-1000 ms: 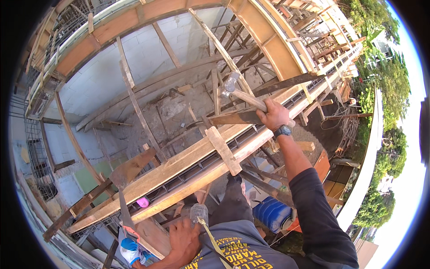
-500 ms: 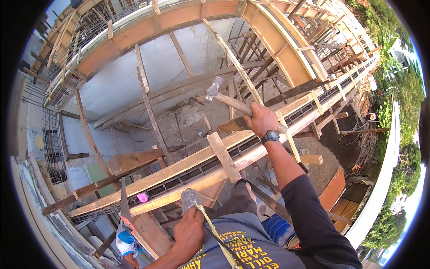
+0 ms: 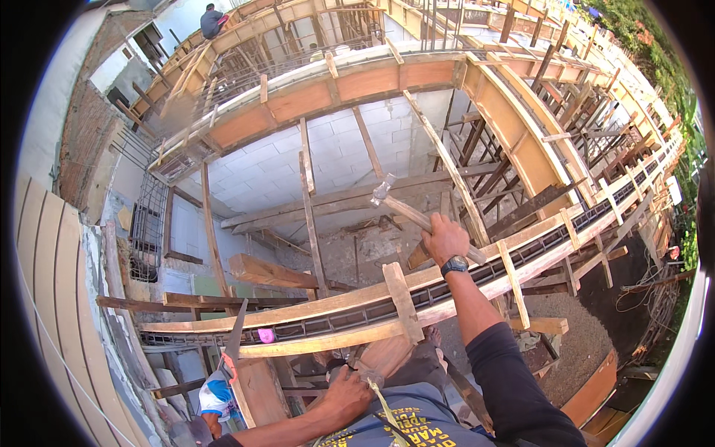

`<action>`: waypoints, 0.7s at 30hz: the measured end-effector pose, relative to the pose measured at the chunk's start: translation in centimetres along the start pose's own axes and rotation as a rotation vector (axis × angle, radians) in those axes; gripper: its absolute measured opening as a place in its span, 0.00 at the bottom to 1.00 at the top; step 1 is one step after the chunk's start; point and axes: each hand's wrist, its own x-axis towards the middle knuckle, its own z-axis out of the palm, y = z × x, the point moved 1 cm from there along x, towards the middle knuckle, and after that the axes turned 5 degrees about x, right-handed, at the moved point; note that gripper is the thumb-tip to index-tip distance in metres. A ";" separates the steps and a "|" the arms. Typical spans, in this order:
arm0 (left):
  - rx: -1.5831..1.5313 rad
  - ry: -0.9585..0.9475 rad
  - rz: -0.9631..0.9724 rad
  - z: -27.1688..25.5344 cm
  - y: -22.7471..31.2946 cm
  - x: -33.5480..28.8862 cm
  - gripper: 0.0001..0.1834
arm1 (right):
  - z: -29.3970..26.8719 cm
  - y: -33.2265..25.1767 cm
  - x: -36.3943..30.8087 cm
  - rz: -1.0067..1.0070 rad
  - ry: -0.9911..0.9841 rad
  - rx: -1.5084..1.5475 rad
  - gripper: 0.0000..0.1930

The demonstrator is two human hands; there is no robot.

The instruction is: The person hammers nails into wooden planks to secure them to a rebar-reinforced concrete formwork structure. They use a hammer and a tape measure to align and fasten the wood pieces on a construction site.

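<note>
My right hand is closed round the wooden handle of a hammer, its metal head pointing up and left over the open space beyond the beam formwork. Below the hand runs the narrow timber formwork, with steel bars inside and short wooden cross-pieces on top. Close to my waist, my left hand has its fingers curled together beside a pale yellow cord; what they hold is hidden. Left of it, a handsaw with an orange-red handle stands upright against the formwork.
A pink object sits in the formwork channel. Below left is a person in white and blue; another person crouches far off. Slanting props stand before a white block wall. Rebar rises at left.
The view has shifted, so the scene sits further right and more of the far site shows. My left hand has drawn toward my waist; the greyish thing at its fingertips no longer shows clearly. The hammer stays held.
</note>
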 end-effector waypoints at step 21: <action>-0.047 0.048 -0.199 2.0 -0.9 -3.8 0.14 | -0.7 -1.0 -0.2 -0.017 -0.009 -0.111 0.18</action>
